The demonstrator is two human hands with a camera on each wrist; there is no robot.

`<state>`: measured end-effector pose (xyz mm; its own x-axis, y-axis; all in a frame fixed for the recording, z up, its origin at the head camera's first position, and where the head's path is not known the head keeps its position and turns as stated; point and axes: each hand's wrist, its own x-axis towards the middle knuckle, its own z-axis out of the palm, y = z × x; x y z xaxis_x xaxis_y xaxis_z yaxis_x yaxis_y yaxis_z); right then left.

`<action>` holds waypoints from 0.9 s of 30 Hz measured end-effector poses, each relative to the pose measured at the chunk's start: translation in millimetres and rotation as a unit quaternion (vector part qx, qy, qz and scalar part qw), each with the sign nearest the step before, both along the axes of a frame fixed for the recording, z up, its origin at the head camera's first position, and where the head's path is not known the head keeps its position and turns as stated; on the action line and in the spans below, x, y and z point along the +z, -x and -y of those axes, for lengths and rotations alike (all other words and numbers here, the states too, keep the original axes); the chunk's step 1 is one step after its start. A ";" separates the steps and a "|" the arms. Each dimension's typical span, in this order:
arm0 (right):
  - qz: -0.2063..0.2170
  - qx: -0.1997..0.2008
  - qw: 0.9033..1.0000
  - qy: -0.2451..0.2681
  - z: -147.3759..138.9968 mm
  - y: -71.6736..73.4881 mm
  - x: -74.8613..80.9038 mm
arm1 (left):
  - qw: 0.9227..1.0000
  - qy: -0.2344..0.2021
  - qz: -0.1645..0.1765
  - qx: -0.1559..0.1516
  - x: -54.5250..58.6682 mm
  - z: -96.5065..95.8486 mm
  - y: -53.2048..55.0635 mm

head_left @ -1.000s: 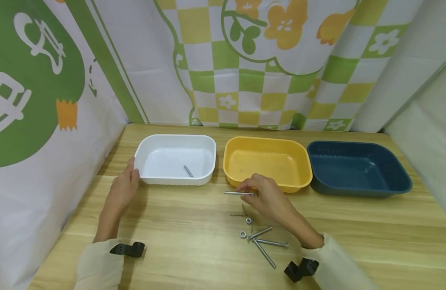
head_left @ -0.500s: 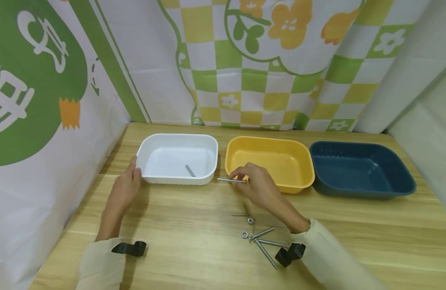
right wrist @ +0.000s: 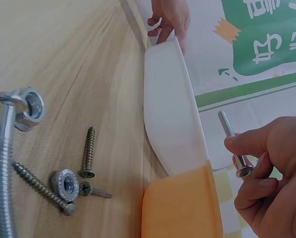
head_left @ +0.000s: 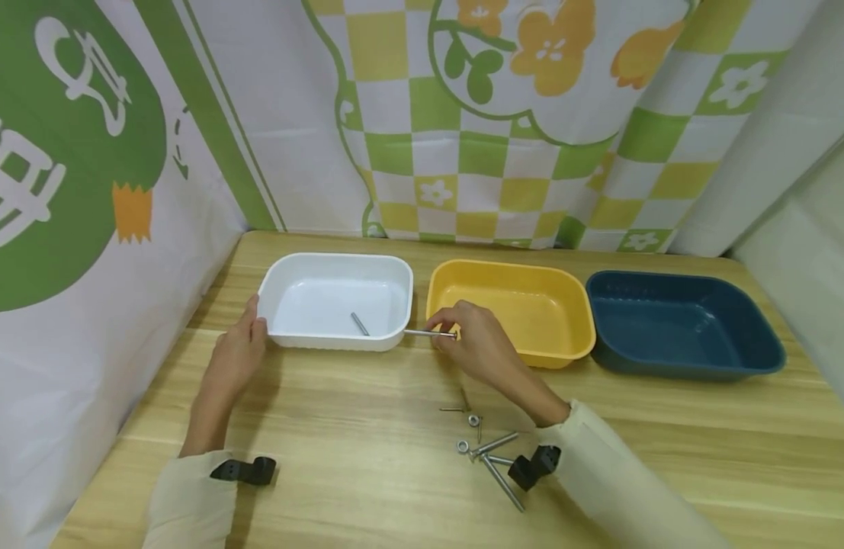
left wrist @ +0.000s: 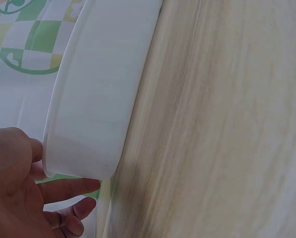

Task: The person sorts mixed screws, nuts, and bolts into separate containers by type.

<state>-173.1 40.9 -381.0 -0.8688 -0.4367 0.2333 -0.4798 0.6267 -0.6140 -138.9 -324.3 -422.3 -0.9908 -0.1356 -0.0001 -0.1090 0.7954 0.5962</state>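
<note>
My right hand [head_left: 479,343] pinches a silver bolt [head_left: 422,332] between thumb and fingers, its head toward the palm side. The bolt lies nearly level, and its tip overlaps the right front corner of the white tub [head_left: 332,342] in the head view. In the right wrist view the threaded shank [right wrist: 226,123] sticks out past the fingers. My left hand [head_left: 236,354] holds the white tub at its left end, thumb by the rim and fingers [left wrist: 71,188] along the outside. Inside that tub lies one short metal rod [head_left: 359,324].
Right of the white tub stand a yellow tub [head_left: 511,267] and a dark blue tub [head_left: 689,370]. Several loose bolts [head_left: 504,484], nuts [head_left: 462,447] and small screws [right wrist: 89,151] lie on the wooden table [head_left: 325,442]. A patterned cloth [head_left: 476,152] hangs behind.
My right hand has moved left and away from me, bringing the bolt from in front of the yellow tub to the white tub's right corner. The left hand keeps its place at the white tub.
</note>
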 end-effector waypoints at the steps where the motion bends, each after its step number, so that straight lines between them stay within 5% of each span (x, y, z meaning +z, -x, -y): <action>1: 0.000 -0.001 1.000 -0.001 1.7 1.4 0.2 | 1.000 -0.001 0.000 0.000 0.0 0.0 -0.1; 27: 0.042 0.007 0.999 -0.006 58.3 25.8 3.6 | 1.000 0.000 0.001 0.000 0.0 0.8 0.7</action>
